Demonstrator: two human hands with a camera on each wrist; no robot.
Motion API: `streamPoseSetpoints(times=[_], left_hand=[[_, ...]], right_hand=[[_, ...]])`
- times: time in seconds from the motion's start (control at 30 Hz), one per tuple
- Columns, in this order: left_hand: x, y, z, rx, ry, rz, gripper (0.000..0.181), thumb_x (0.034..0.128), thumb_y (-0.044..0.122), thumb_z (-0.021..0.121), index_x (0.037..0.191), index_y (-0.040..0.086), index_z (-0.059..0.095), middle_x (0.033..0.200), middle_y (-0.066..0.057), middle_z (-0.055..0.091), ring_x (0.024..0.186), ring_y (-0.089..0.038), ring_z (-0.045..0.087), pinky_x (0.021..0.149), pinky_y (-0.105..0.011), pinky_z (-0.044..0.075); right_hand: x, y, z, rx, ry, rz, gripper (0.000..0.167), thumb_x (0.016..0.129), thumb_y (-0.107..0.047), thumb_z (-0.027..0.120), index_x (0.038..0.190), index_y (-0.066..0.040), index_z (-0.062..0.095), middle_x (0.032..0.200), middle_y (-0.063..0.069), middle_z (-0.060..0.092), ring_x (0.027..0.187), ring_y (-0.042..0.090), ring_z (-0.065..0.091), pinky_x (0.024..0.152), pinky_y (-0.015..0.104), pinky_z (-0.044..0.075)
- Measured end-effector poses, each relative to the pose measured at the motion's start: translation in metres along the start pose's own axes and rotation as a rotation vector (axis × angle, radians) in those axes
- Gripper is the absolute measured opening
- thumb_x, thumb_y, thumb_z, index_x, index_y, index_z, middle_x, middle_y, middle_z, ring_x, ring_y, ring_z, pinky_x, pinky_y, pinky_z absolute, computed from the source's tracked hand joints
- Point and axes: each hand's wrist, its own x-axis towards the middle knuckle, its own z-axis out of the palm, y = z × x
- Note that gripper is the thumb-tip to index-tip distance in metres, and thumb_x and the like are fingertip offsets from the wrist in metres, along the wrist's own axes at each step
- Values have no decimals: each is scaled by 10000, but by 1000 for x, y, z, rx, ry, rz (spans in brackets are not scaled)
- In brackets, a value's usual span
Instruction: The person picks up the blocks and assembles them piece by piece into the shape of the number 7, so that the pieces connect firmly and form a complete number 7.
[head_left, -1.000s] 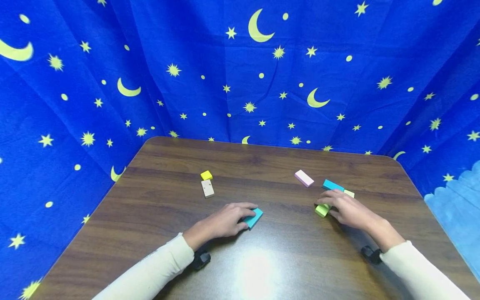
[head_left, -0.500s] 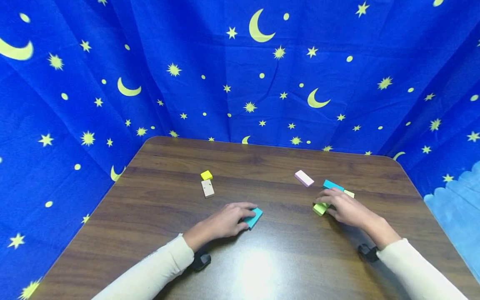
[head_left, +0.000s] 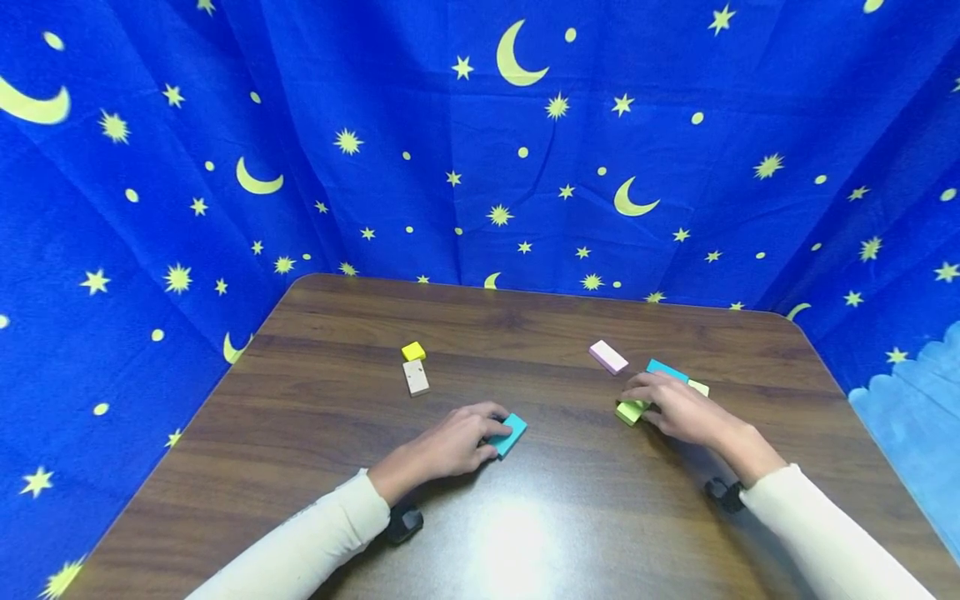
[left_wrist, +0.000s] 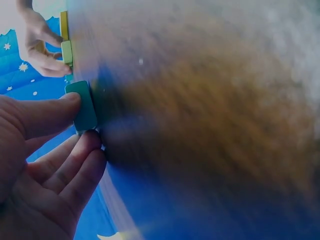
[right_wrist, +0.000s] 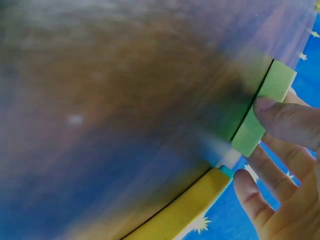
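My left hand [head_left: 459, 442] pinches a turquoise block [head_left: 515, 433] lying flat on the table near the middle. In the left wrist view, the thumb presses the near side of that turquoise block [left_wrist: 84, 107] and fingertips meet its lower end. Over on the right, my right hand [head_left: 678, 408] grips a light green block [head_left: 628, 413], its far part hidden under the fingers. The right wrist view has the thumb across the light green block [right_wrist: 265, 110], with fingers behind it. Just beyond that hand lie a blue block [head_left: 667, 369] and a pale yellow block [head_left: 698, 388], end to end.
A pink block [head_left: 608, 357] lies behind the right hand, toward the left. Farther left, a small yellow block [head_left: 413, 351] touches a whitish block [head_left: 416, 378] with dark marks. The brown wooden table [head_left: 510, 321] ends at a blue star-and-moon curtain [head_left: 420, 100].
My right hand has slid the light green block a short way left and slightly farther from me. The left hand and its turquoise block have stayed in place.
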Motion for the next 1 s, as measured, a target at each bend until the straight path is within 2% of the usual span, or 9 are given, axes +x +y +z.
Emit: streamPoseSetpoints(times=[0.23, 0.57, 0.83, 1.0], left_hand=[[0, 3, 1, -15, -2, -41, 356, 892, 140, 714, 1243, 85, 694, 1360, -72, 614, 1206, -244, 626, 996, -396, 538], [0, 7, 3, -33, 6, -84, 356, 902, 125, 703, 1252, 64, 685, 1364, -92, 609, 1215, -277, 622, 994, -442, 536], [0, 9, 4, -37, 36, -87, 351, 894, 109, 703, 1239, 48, 691, 1344, -104, 622, 1203, -280, 628, 991, -427, 538], [0, 11, 5, -40, 30, -111, 347, 899, 108, 698, 1242, 51, 691, 1348, -108, 621, 1211, -280, 622, 987, -432, 535]], right_hand=[[16, 0, -3, -13, 49, -72, 347, 701, 83, 775, 1019, -55, 755, 1016, 87, 713, 908, 256, 665, 795, 425, 554], [41, -4, -12, 7, -43, -15, 387, 728, 96, 753, 1071, -83, 756, 1105, 124, 715, 956, 269, 653, 832, 441, 569], [60, -5, -9, 37, -61, -18, 364, 769, 76, 727, 1112, -46, 741, 1217, 225, 674, 1096, 384, 645, 967, 525, 528], [72, -8, -6, 41, -80, -5, 373, 788, 61, 719, 1145, -49, 734, 1140, 183, 681, 1044, 353, 650, 912, 511, 544]])
